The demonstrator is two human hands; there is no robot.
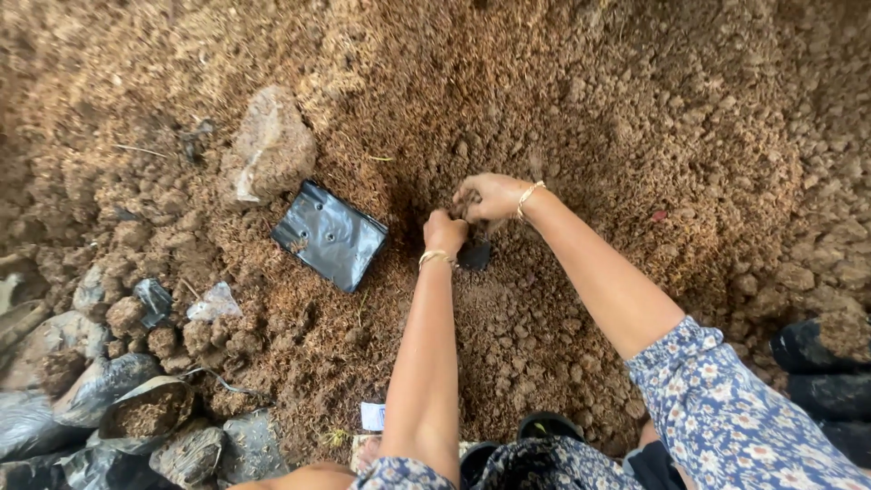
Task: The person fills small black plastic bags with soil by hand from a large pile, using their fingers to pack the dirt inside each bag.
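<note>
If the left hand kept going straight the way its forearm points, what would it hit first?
The left hand points up-frame, into the soil heap. It would likely meet the loose brown soil right ahead, beside the right hand. The flat black bag lies off to its left, out of line. Depth is unclear.
</note>
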